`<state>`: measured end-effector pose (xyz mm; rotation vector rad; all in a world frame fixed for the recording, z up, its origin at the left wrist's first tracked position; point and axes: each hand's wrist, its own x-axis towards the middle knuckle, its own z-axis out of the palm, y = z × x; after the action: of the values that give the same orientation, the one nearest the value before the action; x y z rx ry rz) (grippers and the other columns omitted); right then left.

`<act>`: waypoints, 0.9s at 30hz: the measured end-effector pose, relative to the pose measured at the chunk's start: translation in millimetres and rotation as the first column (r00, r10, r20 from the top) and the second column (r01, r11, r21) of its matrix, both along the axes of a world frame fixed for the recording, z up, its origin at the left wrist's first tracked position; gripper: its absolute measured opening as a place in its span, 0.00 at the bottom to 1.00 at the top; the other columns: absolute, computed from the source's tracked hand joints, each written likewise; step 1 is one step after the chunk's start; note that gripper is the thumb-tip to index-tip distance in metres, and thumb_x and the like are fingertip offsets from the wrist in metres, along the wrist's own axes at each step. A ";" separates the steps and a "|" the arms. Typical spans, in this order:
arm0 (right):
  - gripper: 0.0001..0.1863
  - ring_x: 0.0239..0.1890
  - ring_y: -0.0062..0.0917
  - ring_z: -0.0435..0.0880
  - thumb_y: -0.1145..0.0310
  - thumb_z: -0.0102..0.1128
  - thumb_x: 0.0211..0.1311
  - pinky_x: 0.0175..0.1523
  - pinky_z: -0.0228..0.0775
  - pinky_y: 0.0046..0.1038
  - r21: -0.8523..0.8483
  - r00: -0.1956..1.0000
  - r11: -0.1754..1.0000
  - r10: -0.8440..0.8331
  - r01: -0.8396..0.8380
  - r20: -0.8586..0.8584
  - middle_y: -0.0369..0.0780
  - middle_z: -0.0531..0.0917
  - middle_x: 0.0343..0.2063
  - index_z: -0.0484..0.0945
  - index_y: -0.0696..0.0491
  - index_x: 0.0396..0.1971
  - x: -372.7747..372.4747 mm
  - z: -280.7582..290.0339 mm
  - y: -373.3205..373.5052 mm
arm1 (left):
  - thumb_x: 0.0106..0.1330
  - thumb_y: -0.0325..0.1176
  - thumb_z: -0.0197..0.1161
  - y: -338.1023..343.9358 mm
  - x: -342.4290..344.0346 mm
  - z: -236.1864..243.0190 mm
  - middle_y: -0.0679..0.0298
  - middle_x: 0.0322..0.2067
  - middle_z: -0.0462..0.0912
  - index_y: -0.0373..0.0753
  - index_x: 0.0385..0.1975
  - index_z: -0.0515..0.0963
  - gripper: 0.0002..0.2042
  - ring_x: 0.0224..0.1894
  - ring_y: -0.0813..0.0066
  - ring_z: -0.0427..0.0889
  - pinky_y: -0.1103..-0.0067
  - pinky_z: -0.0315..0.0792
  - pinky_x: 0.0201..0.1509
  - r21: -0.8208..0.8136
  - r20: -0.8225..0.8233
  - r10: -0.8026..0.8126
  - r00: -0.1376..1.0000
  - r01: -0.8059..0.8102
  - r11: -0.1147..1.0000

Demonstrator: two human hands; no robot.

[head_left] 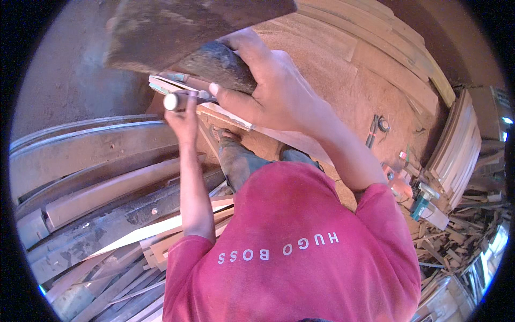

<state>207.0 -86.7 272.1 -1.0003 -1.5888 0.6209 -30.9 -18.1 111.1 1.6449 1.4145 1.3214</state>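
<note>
My right hand [279, 88] is wrapped round the thick dark handle of what looks like a wooden mallet [177, 32]. Its large dark brown head is raised close to the camera and slightly blurred. Lower and to the left, my left hand [185, 121] grips a dark-handled tool with a pale round end [171, 101]. The kind of that tool is hard to tell, since its far end is hidden behind my right thumb. Beneath both hands lies a pale wooden workpiece [225, 115], partly covered by them.
Long boards [107, 188] are stacked on the left. Pliers [371, 131] and a roll of tape [383, 124] lie on the dusty floor at right, with a teal power tool [422, 203] farther back. Beside it are planks [456, 145] and wood scraps [450, 236].
</note>
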 end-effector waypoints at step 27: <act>0.24 0.36 0.49 0.85 0.64 0.67 0.57 0.39 0.76 0.39 -0.122 0.989 0.992 0.058 -0.042 0.136 0.53 0.82 0.34 0.72 0.58 0.50 -88.5 -37.7 131.7 | 0.62 0.29 0.68 167.9 -129.8 -121.3 0.64 0.37 0.85 0.35 0.42 0.77 0.11 0.41 0.77 0.81 0.76 0.75 0.48 -0.312 -0.069 -0.197 0.978 0.166 0.936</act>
<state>118.5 45.0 234.4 -1.1152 -1.7201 0.6997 -160.6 149.8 -10.2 1.6041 1.4041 0.8787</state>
